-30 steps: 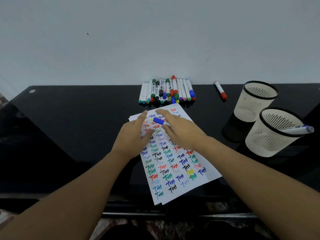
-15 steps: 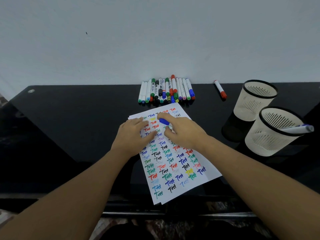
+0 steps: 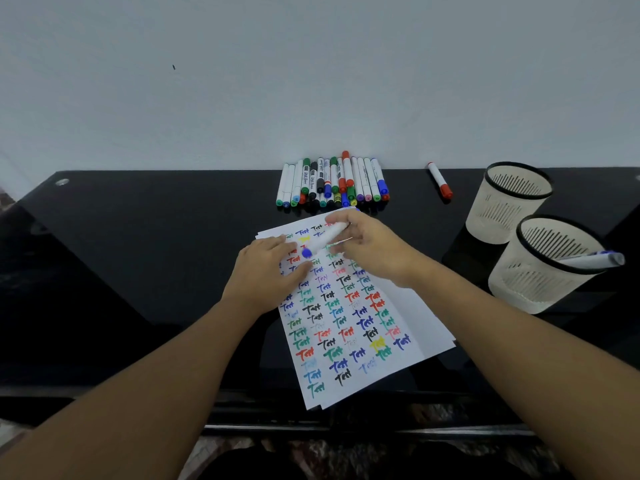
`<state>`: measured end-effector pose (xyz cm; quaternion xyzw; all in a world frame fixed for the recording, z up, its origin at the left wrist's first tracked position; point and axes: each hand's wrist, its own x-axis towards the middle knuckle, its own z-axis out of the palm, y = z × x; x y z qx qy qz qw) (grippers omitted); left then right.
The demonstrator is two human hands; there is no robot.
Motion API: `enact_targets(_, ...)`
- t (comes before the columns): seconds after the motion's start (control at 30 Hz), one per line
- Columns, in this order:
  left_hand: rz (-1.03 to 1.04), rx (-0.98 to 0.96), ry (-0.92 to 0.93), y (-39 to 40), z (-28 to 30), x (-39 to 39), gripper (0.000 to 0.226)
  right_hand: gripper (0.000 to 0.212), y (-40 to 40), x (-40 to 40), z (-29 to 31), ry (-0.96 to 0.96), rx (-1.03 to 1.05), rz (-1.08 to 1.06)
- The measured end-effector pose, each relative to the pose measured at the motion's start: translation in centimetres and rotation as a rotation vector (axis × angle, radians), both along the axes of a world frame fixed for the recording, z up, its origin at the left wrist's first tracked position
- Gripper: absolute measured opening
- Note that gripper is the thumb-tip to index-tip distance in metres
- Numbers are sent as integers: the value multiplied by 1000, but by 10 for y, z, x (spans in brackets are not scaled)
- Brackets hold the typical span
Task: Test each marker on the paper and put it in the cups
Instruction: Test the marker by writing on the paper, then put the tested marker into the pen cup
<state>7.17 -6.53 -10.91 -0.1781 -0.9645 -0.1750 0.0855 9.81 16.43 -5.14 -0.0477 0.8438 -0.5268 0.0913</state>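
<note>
1. Both bare forearms come in from the lower corners and point toward the middle.
2. The left hand (image 3: 268, 271) lies palm down, its fingers nearly straight and pointing to the right, flat on the surface under it.
3. The left thumb is spread away from the fingers, toward the right hand.
4. The right hand (image 3: 372, 252) is raised a little, back of the hand up, wrist slightly bent.
5. Its fingers and thumb are curled and pinch a blue marker (image 3: 323, 239), whose blue end points toward the left hand.

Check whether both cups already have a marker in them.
No, only the nearer cup holds a marker; the farther cup shows none.
</note>
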Motion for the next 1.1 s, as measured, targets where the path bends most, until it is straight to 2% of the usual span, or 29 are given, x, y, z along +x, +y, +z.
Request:
enact_targets(0.07, 2, 0, 2, 0, 1, 1, 66, 44, 1, 1, -1, 18, 38, -13)
enact_targets(0.17, 0, 8, 7, 1, 1, 2, 65, 17, 3, 5, -4, 127, 88, -112)
enact_targets(0.2, 0, 7, 8, 1, 1, 2, 66, 16, 3, 6, -4, 145, 94, -145)
enact_targets(0.27, 3, -3, 0, 1, 0, 1, 70, 43, 4, 8, -5, 151, 138, -213)
enact_targets(0.33, 2, -10, -18, 0, 0, 1, 76, 53, 7, 9, -5, 177, 208, -254)
enact_targets(0.5, 1, -12, -34, 0, 3, 2, 82, 31, 17, 22, 5, 240, 250, -285)
enact_targets(0.63, 0, -12, -40, -1, 5, 4, 90, 29, 36, 36, 28, 367, 320, -329)
enact_targets(0.87, -13, -30, -51, -1, 7, 4, 106, 27, 90, 84, 84, 544, 473, -532)
enact_targets(1.0, -10, -17, -78, 0, 7, 7, 111, 27, 120, 111, 103, 553, 509, -681)
enact_targets(1.1, -13, -23, -93, 0, 8, 9, 105, 25, 139, 123, 105, 510, 570, -789)
